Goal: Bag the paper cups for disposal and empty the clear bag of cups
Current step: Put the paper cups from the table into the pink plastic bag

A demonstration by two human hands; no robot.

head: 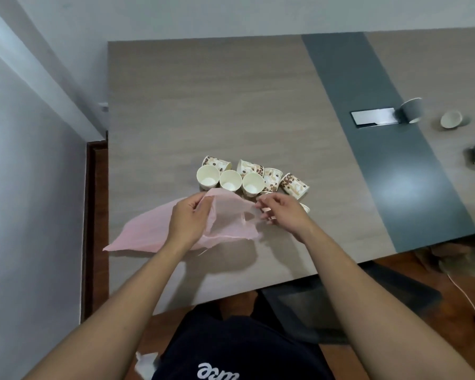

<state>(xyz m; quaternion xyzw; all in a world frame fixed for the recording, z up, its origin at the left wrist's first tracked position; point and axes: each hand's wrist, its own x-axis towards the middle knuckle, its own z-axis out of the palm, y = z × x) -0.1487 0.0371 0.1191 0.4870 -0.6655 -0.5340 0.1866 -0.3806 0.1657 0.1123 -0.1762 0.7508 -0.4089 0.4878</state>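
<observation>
The pink bag [225, 219] is held just above the surface, close to the left edge. Its closed end trails a little over that edge. The left grip [188, 222] has its fingers curled on one side of the bag's mouth. The right grip [283, 215] pinches the opposite side between the thumb and fingertips, so the mouth is partly spread.

The film looks very thin, soft and probably clingy, so I think it is best taken at the rim, with both layers pulled apart.

The paper cups [231, 181] stand and lie in a cluster just behind the bag, well away from the far edge. They seem light and easy to crush, so they are better lifted by the rim or stacked first.
</observation>
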